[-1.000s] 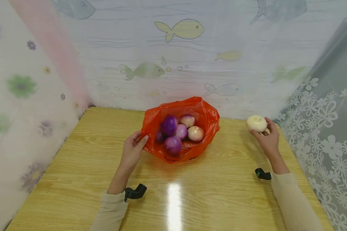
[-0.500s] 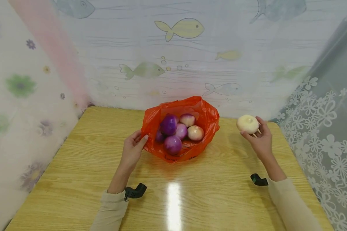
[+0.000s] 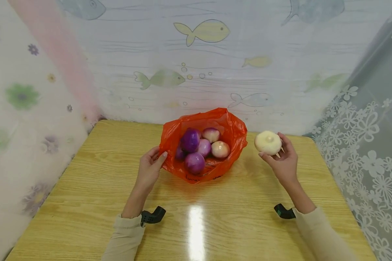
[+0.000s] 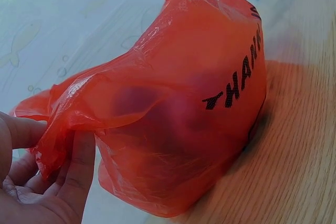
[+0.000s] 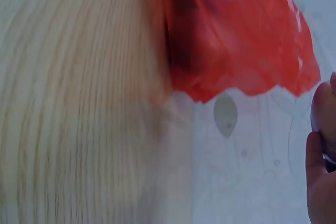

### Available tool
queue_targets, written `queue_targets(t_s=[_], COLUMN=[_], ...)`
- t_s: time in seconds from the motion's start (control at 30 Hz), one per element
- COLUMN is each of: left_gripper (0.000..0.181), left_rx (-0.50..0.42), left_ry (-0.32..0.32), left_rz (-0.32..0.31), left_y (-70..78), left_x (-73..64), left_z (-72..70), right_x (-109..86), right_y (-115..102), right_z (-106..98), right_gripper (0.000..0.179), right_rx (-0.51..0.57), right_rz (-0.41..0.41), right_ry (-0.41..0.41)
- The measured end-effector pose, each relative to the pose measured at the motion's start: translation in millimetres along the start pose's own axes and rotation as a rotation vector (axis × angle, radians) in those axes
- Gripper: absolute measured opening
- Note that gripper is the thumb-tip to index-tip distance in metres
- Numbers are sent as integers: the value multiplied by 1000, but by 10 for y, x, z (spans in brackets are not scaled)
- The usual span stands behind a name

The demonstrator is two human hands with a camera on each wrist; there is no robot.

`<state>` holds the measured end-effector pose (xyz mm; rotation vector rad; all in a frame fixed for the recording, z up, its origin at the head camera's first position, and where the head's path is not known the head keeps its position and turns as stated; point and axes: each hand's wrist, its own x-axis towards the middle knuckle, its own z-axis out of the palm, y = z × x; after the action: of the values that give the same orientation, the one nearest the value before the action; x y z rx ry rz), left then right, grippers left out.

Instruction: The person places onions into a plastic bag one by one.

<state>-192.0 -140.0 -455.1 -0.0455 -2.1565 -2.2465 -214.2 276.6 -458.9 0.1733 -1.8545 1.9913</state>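
Observation:
A red plastic bag (image 3: 235, 156) stands with its mouth spread on the table, several purple and pale onions (image 3: 195, 163) inside. My left hand (image 3: 151, 167) pinches the bag's left rim between thumb and fingers. In the left wrist view, the bunched film of the bag (image 4: 173, 103) passes between the thumb and fingers (image 4: 79, 166), with black lettering on its side. To the right of the bag, my right hand (image 3: 283, 159) grips a pale, flattened onion (image 3: 268, 143) above the table. The right wrist view catches only the edge of this onion (image 5: 323, 111), pinkish there, beside the bag.
The wooden table (image 3: 94, 188) ends at the back against a fish-print curtain (image 3: 209, 72). A flowered curtain (image 3: 36, 145) hangs along the left and a lace-patterned one (image 3: 372, 163) along the right. Each wrist wears a black camera mount (image 3: 153, 214).
My right hand has moved left toward the bag, carrying the pale onion. The left hand keeps its hold on the rim, and the bag has stayed in place.

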Motion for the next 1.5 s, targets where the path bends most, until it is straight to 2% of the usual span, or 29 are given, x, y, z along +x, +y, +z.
queue_targets(t_s=[0.3,0.53,0.73,1.07,1.5], left_gripper=[40,39,39,39,40], left_rx=[-13,-9,-29,-46,-53], left_ry=[6,10,8,24,32], left_rz=[-6,-9,-1,6,1], left_y=[28,36,44,74,95], left_x=[-4,-3,-2,-29,-33], left_z=[6,7,7,0,5], right_x=[-122,-92,-16,60,105], right_y=[-87,-171,-223,-172,-115], right_z=[360,668,909,1182,1339], right_gripper=[88,89,87,85,86], right_rx=[84,95,49,-110,-210], right_rz=[-129,-162,-149,-91,-31], right_ry=[-121,-174,-233,-306,-344])
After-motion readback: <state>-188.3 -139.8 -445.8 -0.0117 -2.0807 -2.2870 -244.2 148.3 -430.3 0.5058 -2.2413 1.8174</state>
